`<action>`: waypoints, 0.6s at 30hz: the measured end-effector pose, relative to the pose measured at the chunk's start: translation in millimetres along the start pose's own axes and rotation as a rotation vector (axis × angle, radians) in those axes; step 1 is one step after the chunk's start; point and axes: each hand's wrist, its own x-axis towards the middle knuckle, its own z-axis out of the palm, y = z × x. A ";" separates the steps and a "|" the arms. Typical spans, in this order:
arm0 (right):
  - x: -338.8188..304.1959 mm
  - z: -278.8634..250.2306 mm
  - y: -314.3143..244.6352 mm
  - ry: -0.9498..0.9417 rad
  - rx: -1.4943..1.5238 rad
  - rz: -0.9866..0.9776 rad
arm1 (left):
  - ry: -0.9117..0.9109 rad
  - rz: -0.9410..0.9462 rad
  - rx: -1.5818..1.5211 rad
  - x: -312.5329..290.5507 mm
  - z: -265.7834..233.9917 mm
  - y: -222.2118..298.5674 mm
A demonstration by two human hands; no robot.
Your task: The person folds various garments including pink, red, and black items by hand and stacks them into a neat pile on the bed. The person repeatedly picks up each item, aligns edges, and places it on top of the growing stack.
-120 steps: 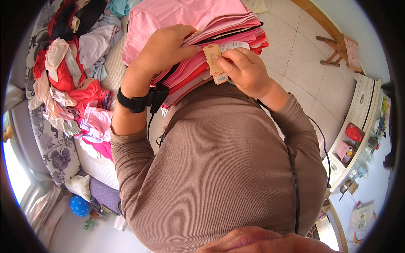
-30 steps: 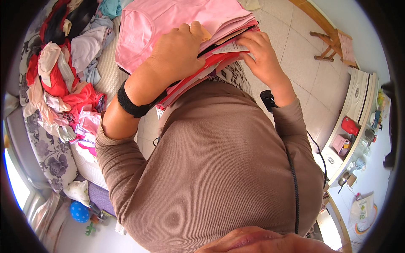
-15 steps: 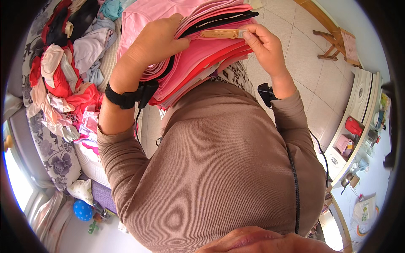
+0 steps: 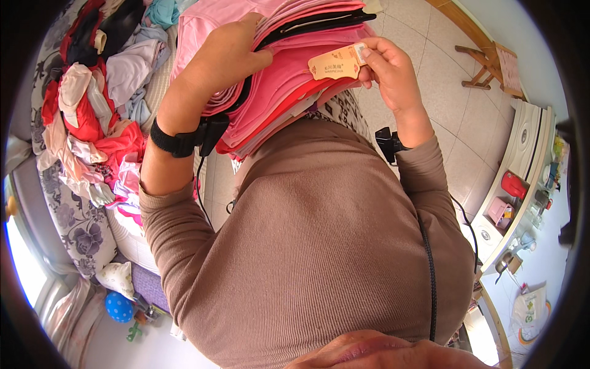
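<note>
A thick stack of folded garments (image 4: 270,101), mostly pink and red with a black one (image 4: 310,26) among them, rests on my lap at the top of the view. My left hand (image 4: 230,52) grips the upper layers, its thumb toward the folds; some fingers are hidden. Between the thumb and fingers of my right hand (image 4: 390,67) is a tan cardboard hang tag (image 4: 335,63) with a scalloped edge. The tag lies over the pink layers at the stack's right side, its broad printed face showing.
A loose heap of clothes (image 4: 98,117) covers the flowered sofa (image 4: 89,237) at left. On the tiled floor (image 4: 430,80) at right stands a wooden folding stool (image 4: 488,67). A white cabinet (image 4: 519,144) with red and pink containers is beyond. A blue dotted ball (image 4: 119,306) lies lower left.
My right hand has turned the hang tag from nearly edge-on to face-up and moved it slightly lower. My left hand has shifted only slightly, still on the stack.
</note>
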 end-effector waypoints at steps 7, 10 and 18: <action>26.8 10.8 -0.8 0.053 -0.616 -0.186 | 0.079 -0.050 -0.018 -3.9 -0.1 2.7; 26.7 20.4 2.3 0.160 -1.172 -0.406 | 0.107 -0.063 -0.039 -4.5 -1.3 -0.7; -2.1 26.6 -1.5 0.144 -1.274 -0.618 | 0.174 -0.050 -0.111 -8.9 1.8 -14.3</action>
